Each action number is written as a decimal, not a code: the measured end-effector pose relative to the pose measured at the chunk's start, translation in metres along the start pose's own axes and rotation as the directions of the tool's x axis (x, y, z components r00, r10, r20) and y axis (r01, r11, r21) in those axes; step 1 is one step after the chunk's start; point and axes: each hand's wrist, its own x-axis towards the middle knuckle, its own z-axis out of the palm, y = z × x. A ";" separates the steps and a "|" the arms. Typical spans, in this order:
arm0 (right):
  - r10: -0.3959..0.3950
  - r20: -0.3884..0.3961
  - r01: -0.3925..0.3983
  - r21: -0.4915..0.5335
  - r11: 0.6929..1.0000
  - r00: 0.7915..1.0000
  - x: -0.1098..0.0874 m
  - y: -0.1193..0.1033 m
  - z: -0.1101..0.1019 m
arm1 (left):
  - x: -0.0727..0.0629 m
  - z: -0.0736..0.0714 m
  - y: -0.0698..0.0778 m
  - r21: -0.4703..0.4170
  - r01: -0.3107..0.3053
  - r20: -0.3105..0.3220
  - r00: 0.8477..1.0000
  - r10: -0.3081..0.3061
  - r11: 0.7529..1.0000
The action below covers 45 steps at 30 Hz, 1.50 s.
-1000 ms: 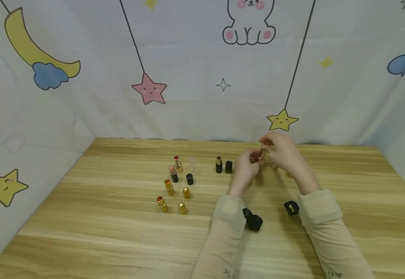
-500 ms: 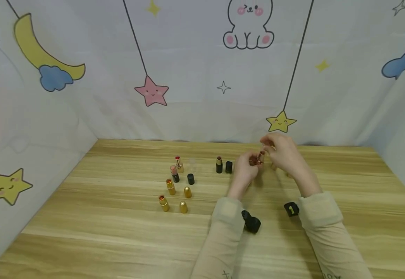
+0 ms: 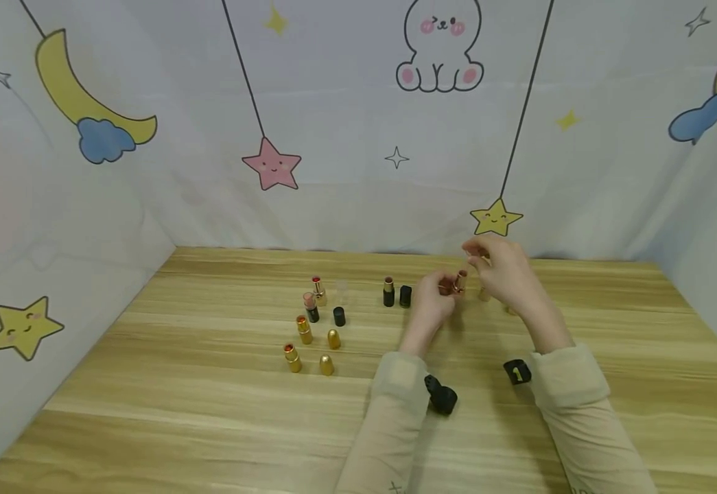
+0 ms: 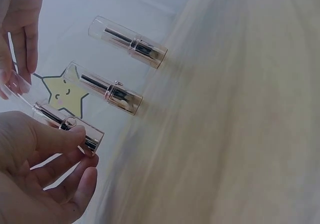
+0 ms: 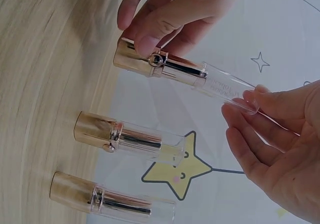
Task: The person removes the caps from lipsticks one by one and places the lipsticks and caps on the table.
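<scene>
Inspection finds my left hand (image 3: 433, 300) pinching the base of a rose-gold lipstick (image 5: 172, 67) at the back right of the tabletop (image 3: 210, 425). My right hand (image 3: 503, 267) pinches the far end of its clear cap (image 5: 225, 89); the cap's near end appears to overlap the tube. I judge the low grip serves to steady the base without obstructing the cap. Two matching capped lipsticks (image 5: 95, 129) stand nearby. To my left, an uncapped gold lipstick (image 3: 293, 359) stands near a gold cap (image 3: 326, 365), presumably so the pair stays matched.
</scene>
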 end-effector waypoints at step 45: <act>0.040 0.034 -0.038 -0.048 0.998 0.999 -0.037 -0.005 0.001 | -0.035 -0.044 -0.008 0.151 -0.161 0.182 0.974 0.133 0.975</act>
